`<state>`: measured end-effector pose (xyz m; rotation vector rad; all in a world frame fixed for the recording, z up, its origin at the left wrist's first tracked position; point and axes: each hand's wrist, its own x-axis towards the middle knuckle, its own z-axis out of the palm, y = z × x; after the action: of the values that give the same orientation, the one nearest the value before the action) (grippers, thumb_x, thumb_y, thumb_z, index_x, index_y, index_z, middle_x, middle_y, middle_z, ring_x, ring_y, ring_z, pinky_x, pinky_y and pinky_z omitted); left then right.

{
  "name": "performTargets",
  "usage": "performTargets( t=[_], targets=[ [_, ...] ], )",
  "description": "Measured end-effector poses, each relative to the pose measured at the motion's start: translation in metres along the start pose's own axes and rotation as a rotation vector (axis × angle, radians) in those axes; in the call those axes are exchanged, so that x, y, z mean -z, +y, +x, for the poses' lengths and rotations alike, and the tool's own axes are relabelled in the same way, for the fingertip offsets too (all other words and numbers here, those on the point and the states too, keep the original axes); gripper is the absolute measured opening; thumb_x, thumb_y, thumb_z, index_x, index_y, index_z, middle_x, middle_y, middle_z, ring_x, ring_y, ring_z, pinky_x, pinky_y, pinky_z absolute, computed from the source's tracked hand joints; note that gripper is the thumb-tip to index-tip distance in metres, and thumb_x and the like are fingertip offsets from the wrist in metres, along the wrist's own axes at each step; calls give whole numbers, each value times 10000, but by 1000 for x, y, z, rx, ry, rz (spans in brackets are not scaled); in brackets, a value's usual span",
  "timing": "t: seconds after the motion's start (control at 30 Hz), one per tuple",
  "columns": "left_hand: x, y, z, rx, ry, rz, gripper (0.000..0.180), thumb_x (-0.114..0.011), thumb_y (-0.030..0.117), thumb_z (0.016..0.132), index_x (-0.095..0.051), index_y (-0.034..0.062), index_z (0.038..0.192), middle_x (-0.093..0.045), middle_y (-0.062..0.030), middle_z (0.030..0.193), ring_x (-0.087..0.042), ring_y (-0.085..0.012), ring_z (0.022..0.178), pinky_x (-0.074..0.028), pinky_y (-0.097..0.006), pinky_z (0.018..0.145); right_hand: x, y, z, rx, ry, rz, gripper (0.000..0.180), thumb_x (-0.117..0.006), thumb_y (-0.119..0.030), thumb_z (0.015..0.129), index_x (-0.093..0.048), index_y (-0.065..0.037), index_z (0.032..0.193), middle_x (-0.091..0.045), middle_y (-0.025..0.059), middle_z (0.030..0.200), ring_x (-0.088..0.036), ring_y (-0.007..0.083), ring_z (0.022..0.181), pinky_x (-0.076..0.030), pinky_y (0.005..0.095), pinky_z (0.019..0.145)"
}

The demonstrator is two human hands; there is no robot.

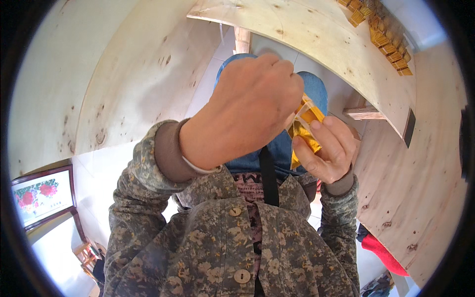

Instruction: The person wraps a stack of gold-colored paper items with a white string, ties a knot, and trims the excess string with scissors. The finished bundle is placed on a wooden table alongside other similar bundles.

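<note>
My right hand (329,148) pinches a piece of shiny gold foil paper (301,133) between thumb and fingers, and the paper looks folded, with a pale strip across it. Against the paper's left edge, my left hand (252,101) is closed with its knuckles up. Its fingertips are mostly hidden behind the hand, but they appear to grip the same paper. Both hands are held above my lap, over blue jeans (247,163).
A pale plywood board (297,24) lies in front of my knees, with rows of folded gold pieces (388,44) at its far right. Plywood panels stand to the left (118,89) and right (410,198). A framed flower picture (44,195) is at lower left, a red cloth (383,255) at lower right.
</note>
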<state>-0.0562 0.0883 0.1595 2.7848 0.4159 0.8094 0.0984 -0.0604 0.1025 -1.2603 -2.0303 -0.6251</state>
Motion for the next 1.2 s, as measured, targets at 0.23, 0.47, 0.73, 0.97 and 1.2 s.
performTargets(
  t=[0.23, 0.47, 0.73, 0.97, 1.2],
  targets=[
    [-11, -9, -4, 144, -34, -228, 104, -652, 68, 728, -553, 69, 759, -571, -99, 665, -589, -272, 605, -458, -377, 539, -1, 2, -2, 49, -136, 98, 294, -748, -30, 691, -668, -93, 968, -610, 106, 1131, -592, 276, 1060, -594, 375, 810],
    [-16, -40, 7, 415, -504, -779, 119, -599, 154, 859, -555, 54, 812, -519, 15, 653, -503, -69, 624, -402, -275, 530, 1, -6, -2, 96, -125, 159, 265, -751, -55, 699, -665, -99, 946, -611, 113, 1143, -601, 273, 1044, -594, 381, 822],
    [-46, -86, 3, 565, -743, -1487, 240, -617, 162, 935, -555, 41, 1133, -565, 32, 839, -565, -48, 787, -490, -201, 703, 16, -12, -9, -15, 0, 191, 342, -803, -102, 698, -679, -194, 1003, -615, 89, 1213, -518, 325, 1180, -546, 364, 871],
    [-78, -74, -17, 926, -375, -2427, 162, -581, 132, 978, -570, 44, 1113, -607, -20, 881, -626, -116, 781, -530, -242, 740, 7, -14, 1, -240, 62, 127, 325, -775, -110, 750, -658, -183, 1044, -642, 84, 1233, -516, 324, 1210, -501, 403, 942],
    [-39, -100, -3, 721, -730, -1960, 153, -609, 219, 977, -543, 101, 1047, -338, 87, 709, -330, 6, 571, -331, -165, 535, 5, -4, 1, 118, -208, 133, 192, -718, -132, 798, -663, -150, 981, -669, 65, 1198, -592, 221, 1178, -506, 371, 957]
  ],
)
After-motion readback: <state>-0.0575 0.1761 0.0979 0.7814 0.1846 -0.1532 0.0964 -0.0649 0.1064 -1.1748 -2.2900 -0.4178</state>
